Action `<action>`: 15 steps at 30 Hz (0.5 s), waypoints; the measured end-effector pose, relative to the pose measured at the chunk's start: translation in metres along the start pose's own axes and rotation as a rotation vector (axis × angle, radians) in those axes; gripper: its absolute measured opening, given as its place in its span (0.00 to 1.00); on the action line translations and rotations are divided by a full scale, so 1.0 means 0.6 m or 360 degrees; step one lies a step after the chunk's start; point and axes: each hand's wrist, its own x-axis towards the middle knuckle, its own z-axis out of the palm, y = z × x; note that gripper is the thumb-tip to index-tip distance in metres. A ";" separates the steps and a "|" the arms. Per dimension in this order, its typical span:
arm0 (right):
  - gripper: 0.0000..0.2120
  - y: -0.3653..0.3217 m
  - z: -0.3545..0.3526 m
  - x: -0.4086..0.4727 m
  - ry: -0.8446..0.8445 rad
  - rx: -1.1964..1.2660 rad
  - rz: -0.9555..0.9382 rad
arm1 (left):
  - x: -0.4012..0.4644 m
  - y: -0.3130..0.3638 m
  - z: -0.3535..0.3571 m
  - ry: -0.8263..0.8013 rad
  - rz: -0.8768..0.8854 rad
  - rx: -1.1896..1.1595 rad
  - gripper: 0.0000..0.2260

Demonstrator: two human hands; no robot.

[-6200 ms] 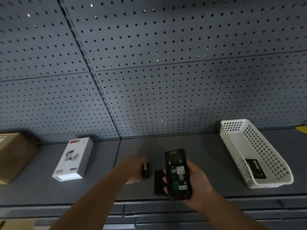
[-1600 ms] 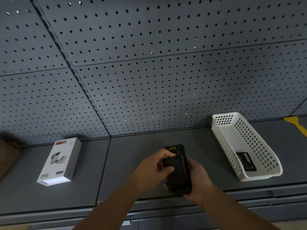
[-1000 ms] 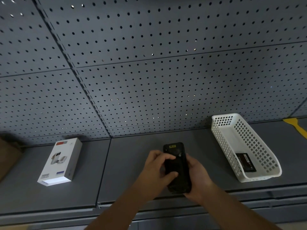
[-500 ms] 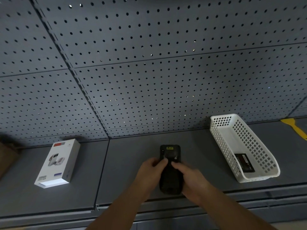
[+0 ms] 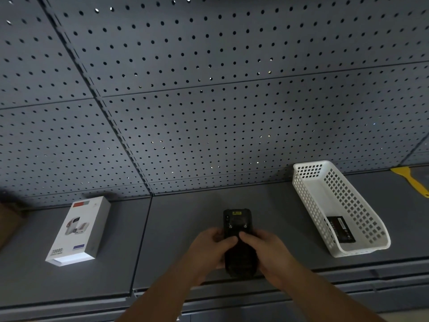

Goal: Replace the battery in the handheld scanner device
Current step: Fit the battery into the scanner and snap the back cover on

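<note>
Your left hand [image 5: 210, 249] and right hand [image 5: 270, 251] are both clamped on the scanner [image 5: 239, 242], one on each long side, thumbs meeting on top around the middle of its back. The scanner is back side up, long axis pointing away from you toward the pegboard [image 5: 209, 101]; the far end sticks out past your fingers and shows a small yellow label and two screws. It sits low over the grey tabletop [image 5: 176, 228], near the front edge, roughly centre of view. Can't tell whether it's resting on the surface or held just above it. The back looks uniformly black with nothing open; too dark to read any seam or latch. To your right, well apart from the scanner, a white perforated basket [image 5: 308, 196] lies on the tabletop, angled, with a flat black battery [image 5: 341, 230] with a white label inside, toward its near end. Further right, at the frame edge, a yellow plastic scraper [image 5: 411, 180] lies on the tabletop. To your left, well apart, a white product box [image 5: 79, 231] lies flat, printed face up, with a red strip at its far end. A brown cardboard box [image 5: 8, 225] is cut off at the left edge. Both forearms come in from the bottom of the frame, bare, converging on the scanner.
</note>
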 end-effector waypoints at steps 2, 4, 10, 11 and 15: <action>0.11 0.000 -0.005 0.000 -0.0067 0.0024 0.0013 | -0.002 0.000 0.001 0.0013 0.0043 0.0014 0.13; 0.12 0.004 -0.009 0.001 -0.0106 0.0009 -0.0002 | -0.002 -0.001 0.003 0.0037 0.0059 -0.0018 0.12; 0.12 0.007 -0.014 0.006 -0.0110 0.0012 0.0035 | -0.002 -0.003 0.001 -0.0007 0.0009 -0.0097 0.12; 0.13 0.005 -0.016 0.007 -0.0115 0.0009 0.0049 | 0.000 -0.005 0.000 -0.0017 -0.0001 -0.0126 0.12; 0.16 -0.009 -0.023 0.005 -0.0195 -0.0106 0.0097 | 0.006 -0.015 -0.007 -0.0131 0.0002 -0.0256 0.15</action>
